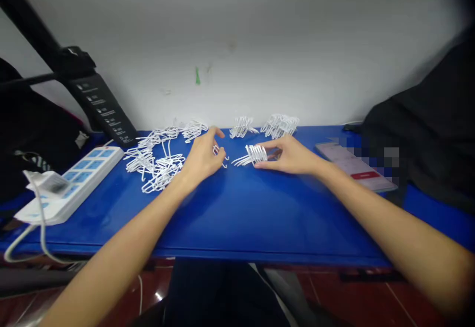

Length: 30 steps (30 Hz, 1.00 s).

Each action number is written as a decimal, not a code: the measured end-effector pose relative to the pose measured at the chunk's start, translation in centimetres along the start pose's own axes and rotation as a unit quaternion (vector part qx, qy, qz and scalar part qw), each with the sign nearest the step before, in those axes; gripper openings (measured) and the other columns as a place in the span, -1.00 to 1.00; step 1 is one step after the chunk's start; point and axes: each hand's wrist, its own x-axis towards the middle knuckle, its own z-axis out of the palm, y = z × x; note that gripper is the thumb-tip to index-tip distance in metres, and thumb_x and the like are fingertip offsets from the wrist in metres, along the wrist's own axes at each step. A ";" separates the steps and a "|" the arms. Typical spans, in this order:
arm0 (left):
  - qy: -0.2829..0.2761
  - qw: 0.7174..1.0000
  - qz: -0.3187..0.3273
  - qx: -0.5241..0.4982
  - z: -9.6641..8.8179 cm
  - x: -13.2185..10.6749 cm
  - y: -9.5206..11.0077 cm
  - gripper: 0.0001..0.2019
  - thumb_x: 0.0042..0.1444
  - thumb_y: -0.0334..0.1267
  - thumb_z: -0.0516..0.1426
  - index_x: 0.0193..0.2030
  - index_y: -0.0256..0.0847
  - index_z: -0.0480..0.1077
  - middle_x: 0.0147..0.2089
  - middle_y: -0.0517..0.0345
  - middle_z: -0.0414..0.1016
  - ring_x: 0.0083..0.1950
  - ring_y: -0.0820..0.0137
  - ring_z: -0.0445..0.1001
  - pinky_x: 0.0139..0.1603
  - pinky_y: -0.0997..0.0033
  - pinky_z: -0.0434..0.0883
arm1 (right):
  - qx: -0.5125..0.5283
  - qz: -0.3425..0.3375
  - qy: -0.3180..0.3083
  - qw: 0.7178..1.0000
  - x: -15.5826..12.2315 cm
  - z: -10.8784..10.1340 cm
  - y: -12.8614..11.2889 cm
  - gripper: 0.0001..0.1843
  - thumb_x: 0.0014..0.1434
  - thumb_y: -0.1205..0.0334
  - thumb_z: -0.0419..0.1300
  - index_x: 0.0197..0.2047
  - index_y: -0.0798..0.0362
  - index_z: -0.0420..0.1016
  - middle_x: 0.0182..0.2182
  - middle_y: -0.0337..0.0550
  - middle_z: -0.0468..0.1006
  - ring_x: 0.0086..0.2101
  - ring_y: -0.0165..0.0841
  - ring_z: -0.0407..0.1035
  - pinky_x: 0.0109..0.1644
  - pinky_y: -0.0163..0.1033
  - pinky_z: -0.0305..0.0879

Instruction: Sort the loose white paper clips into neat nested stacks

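My right hand (289, 154) pinches a neat row of small white wire hangers (256, 154) between thumb and fingers, their thin ends pointing left. Facing it, my left hand (203, 156) is curled, thumb and forefinger somewhat apart. A small white hanger (224, 163) with a hooked end shows at its fingers; the rest is hidden by the hand. Left of that hand lies a tangled heap of white hangers (159, 171). Behind my hands, against the wall, stand two gathered bunches, one in the middle (243, 126) and a larger one to its right (280, 126).
A white power strip (92, 166) with a plug and cable lies at the left of the blue table (237, 218). A black stand (104, 107) leans behind it. At the right are a phone-like flat object (352, 168), partly blurred out, and dark cloth (426, 119).
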 end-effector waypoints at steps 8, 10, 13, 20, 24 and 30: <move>0.006 1.000 -0.022 -0.022 -1.8 0.4 -0.5 -0.56 0.53 0.05 -0.15 0.09 -0.20 0.40 -0.18 -0.02 0.59 -0.06 0.20 0.59 0.07 0.18 0.44 | -0.005 0.006 -0.009 1.000 0.0 -0.1 0.5 -0.34 0.11 -0.10 0.47 0.20 0.08 0.69 -0.15 -0.10 0.78 -0.27 -0.16 0.63 -0.14 -0.12 0.61; -0.034 0.999 -0.032 -0.014 -2.9 0.5 -1.3 -0.58 0.53 -0.07 -0.17 0.14 -0.23 0.40 -0.14 -0.05 0.61 -0.05 0.19 0.60 0.07 0.17 0.44 | -0.012 0.004 -0.007 1.000 0.1 -0.1 0.8 -0.32 0.11 -0.10 0.47 0.22 0.07 0.67 -0.13 -0.09 0.78 -0.25 -0.16 0.64 -0.11 -0.13 0.61; -0.136 0.990 -0.040 -0.003 -3.9 0.7 -2.4 -0.68 0.36 -0.29 0.03 0.19 -0.23 0.40 -0.10 0.00 0.65 -0.11 0.23 0.60 -0.04 0.25 0.46 | -0.023 0.000 -0.001 1.000 0.1 -0.1 1.0 -0.32 0.11 -0.11 0.48 0.22 0.06 0.67 -0.14 -0.09 0.78 -0.23 -0.15 0.64 -0.10 -0.14 0.61; -0.194 0.980 0.044 -0.019 -2.0 0.8 -1.5 -0.87 0.27 -0.22 0.21 -0.17 -0.22 0.54 -0.25 0.10 0.66 -0.25 0.33 0.57 -0.20 0.38 0.40 | 0.005 -0.032 -0.005 0.999 0.2 -0.1 0.7 -0.42 0.10 -0.09 0.49 0.12 0.05 0.74 -0.18 -0.12 0.78 -0.24 -0.15 0.63 -0.15 -0.15 0.59; -0.155 0.984 0.081 -0.021 -0.3 0.5 -0.5 -0.85 0.34 -0.25 0.17 -0.13 -0.20 0.58 -0.19 0.08 0.66 -0.23 0.34 0.54 -0.18 0.37 0.39 | 0.008 -0.029 0.000 1.000 0.3 -0.1 0.6 -0.46 0.08 -0.06 0.51 0.07 0.05 0.76 -0.22 -0.13 0.78 -0.25 -0.13 0.63 -0.15 -0.12 0.59; -0.110 0.985 0.123 -0.045 1.6 0.1 0.1 -0.87 0.35 -0.33 0.19 -0.10 -0.22 0.60 -0.15 0.07 0.62 -0.21 0.37 0.52 -0.15 0.37 0.40 | 0.032 -0.033 -0.022 0.999 0.4 0.0 0.8 -0.46 0.12 -0.08 0.48 0.09 0.03 0.74 -0.12 -0.12 0.78 -0.20 -0.15 0.63 -0.10 -0.13 0.57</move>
